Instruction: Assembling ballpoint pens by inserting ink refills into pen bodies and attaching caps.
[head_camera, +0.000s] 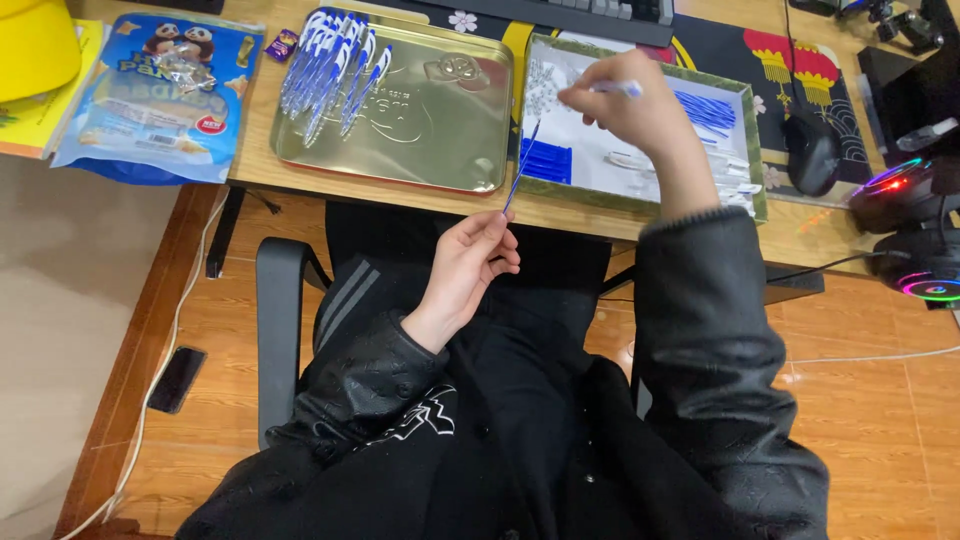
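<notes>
Left hand (468, 262) pinches a blue refill (521, 168); right hand (628, 108) grips a pen barrel (618, 88) above the tray (756, 150).

Glossy black embossed-leather jacket (700, 380), ribbed knit cuffs at both wrists. White graphic print on the left sleeve. Black trousers with grey side stripes (345, 290).

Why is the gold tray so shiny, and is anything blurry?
In the head view, room light glares off the gold tray, washing out its stamped pattern; the right hand with its pen part looks slightly smeared, the left hand and thin blue refill sharper; the glowing headset blooms with colour.
</notes>
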